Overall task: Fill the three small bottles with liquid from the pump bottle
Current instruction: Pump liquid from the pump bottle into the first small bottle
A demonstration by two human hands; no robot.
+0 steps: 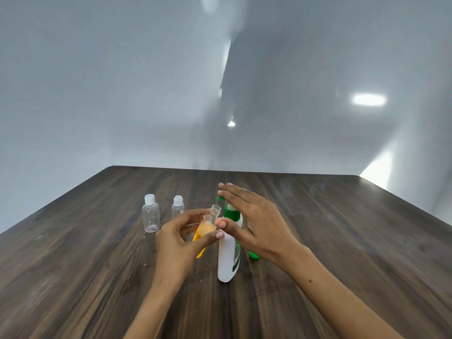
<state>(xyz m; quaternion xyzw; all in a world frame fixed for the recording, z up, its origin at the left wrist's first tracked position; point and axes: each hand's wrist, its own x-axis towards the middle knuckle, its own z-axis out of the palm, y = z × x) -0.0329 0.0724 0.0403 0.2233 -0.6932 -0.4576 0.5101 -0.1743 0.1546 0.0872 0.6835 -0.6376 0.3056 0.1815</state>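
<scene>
At the table, the left hand keeps its grip around an uncapped small bottle, tilted under the pump bottle spout; the right hand, fingers flat, covers the pump head. Best practice: mouth directly beneath nozzle, slow full presses
</scene>
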